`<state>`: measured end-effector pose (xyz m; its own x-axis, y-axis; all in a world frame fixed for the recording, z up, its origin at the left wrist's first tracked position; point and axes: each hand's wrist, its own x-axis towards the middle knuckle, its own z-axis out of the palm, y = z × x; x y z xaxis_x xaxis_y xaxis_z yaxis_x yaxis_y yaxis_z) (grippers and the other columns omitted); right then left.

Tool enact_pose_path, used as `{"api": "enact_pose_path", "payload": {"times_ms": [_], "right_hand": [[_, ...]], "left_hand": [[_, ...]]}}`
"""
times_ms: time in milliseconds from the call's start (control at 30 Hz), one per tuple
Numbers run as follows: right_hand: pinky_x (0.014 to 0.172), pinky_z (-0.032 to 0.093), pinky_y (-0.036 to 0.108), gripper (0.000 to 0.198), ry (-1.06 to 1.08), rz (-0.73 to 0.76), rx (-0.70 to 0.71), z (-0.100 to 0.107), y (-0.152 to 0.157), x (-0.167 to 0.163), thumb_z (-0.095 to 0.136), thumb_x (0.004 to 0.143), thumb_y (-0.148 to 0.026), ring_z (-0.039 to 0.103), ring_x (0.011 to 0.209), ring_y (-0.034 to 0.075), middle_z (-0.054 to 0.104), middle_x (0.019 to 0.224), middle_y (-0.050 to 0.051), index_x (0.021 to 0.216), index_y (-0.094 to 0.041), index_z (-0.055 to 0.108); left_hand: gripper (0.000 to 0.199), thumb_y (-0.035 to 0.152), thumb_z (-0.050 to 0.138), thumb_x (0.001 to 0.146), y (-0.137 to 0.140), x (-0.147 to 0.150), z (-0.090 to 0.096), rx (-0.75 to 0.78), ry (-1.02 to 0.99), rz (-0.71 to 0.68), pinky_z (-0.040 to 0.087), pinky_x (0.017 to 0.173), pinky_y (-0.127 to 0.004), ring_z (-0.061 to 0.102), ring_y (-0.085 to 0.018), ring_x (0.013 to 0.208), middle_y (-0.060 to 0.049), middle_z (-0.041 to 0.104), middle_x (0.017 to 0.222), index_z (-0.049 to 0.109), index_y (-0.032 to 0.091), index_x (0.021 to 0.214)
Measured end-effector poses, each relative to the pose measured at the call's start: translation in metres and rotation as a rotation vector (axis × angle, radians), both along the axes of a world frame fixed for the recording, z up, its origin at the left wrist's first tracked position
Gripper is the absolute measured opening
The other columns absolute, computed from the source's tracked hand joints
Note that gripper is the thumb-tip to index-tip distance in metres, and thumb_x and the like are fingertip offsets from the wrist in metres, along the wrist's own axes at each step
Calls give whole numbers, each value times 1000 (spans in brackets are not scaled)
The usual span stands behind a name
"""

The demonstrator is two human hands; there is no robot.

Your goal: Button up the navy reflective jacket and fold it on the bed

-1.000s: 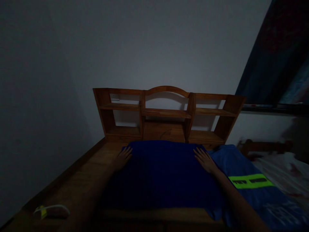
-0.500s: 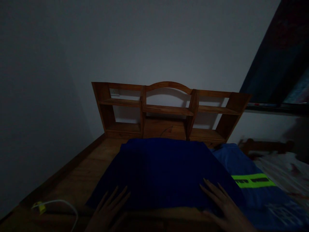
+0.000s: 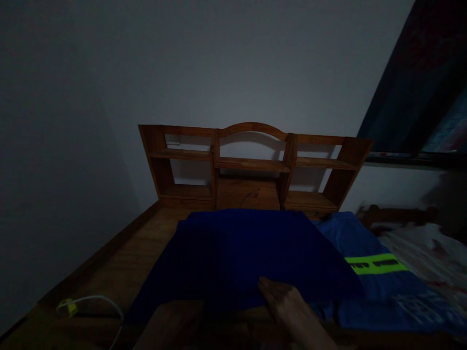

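Note:
A dark blue cloth (image 3: 233,253), perhaps a garment, is spread over the wooden desk top. My right hand (image 3: 282,299) lies at its near edge, right of the middle. Its fingers are held together, stretched out towards the upper left, and no object shows in them. Near the cloth's front left part is my left hand (image 3: 175,318), its back towards me. Shadow and blur hide its fingers.
A lighter blue garment (image 3: 365,291) with a yellow-green band lies on the right. Behind the cloth stands a wooden shelf unit (image 3: 251,165) against the wall. A white cable (image 3: 95,297) with a yellow piece (image 3: 72,307) rests at the front left of the desk (image 3: 134,248).
Both hands were spread with fingers apart. My right hand has moved left along the cloth's near edge and drawn its fingers together. My left hand has shifted slightly right.

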<state>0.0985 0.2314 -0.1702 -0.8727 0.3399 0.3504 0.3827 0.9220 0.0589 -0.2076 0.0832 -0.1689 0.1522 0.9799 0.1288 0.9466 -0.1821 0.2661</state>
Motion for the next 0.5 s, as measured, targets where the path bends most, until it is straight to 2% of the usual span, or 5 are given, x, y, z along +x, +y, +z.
{"api": "enact_pose_path", "payload": {"times_ms": [67, 167, 300, 400, 500], "right_hand": [[85, 56, 31, 43, 23, 49, -20, 3, -12, 10, 54, 82, -14, 63, 104, 23, 61, 121, 14, 124, -8, 55], [86, 56, 28, 44, 44, 170, 7, 9, -31, 23, 51, 86, -19, 62, 107, 21, 61, 121, 12, 129, -10, 51], [85, 55, 22, 44, 111, 233, 134, 7, -45, 29, 40, 90, -11, 62, 106, 16, 60, 121, 7, 133, -16, 48], [87, 54, 23, 45, 81, 153, 231, -6, -51, 28, 39, 92, -14, 59, 110, 17, 56, 126, 8, 137, -16, 43], [85, 56, 25, 47, 43, 68, 303, -26, -56, 28, 40, 92, -20, 60, 110, 18, 54, 128, 8, 139, -15, 40]], "left_hand": [[19, 33, 52, 84, -10, 3, 23, -161, -37, 17, 54, 58, -22, 69, -16, 67, 6, 73, 77, 71, 37, 84], [32, 56, 57, 77, 12, 10, 62, -128, -51, 72, 52, 62, -26, 69, -19, 75, 3, 73, 90, 67, 37, 101], [51, 64, 45, 81, 122, 23, 92, -37, -68, 41, 48, 82, -33, 64, -24, 96, -7, 69, 105, 65, 25, 108], [65, 64, 52, 76, 206, 26, 89, -81, -88, 170, 39, 96, -42, 53, -36, 114, -22, 61, 117, 63, 9, 109], [68, 68, 57, 69, 249, 21, 77, -142, -144, 165, 43, 91, -40, 57, -36, 109, -22, 64, 112, 64, 8, 100]]}}
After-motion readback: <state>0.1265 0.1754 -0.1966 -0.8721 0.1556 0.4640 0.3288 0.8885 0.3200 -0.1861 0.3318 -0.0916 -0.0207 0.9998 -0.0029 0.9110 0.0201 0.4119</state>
